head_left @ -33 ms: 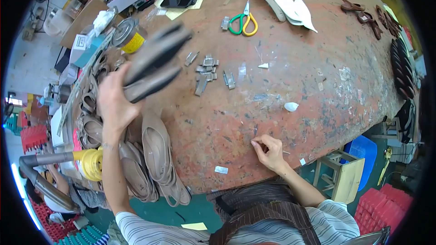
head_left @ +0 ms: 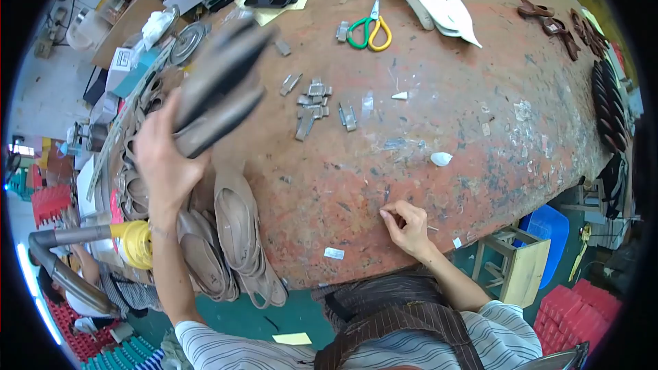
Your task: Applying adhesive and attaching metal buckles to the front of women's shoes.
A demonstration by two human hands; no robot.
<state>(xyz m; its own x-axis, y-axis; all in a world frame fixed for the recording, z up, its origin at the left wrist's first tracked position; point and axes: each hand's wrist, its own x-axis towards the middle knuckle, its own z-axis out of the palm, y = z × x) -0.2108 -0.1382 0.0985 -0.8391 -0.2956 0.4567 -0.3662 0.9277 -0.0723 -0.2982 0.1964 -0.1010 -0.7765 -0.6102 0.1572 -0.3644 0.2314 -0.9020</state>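
By the left grip (head_left: 168,157) a pair of beige shoes (head_left: 221,89) is held, angled out past the fingers over the tabletop (head_left: 493,199), and is best grasped evenly so that both are carried together, clear of the other shoes (head_left: 236,223) on the near side of that grip and the metal clips (head_left: 314,103) to its right. The right grip (head_left: 409,228) is curled well apart, and whether anything is pinched there cannot be told. The held pair's outlines are smeared by blur, and the tin (head_left: 190,42) beyond that grip is partly covered.
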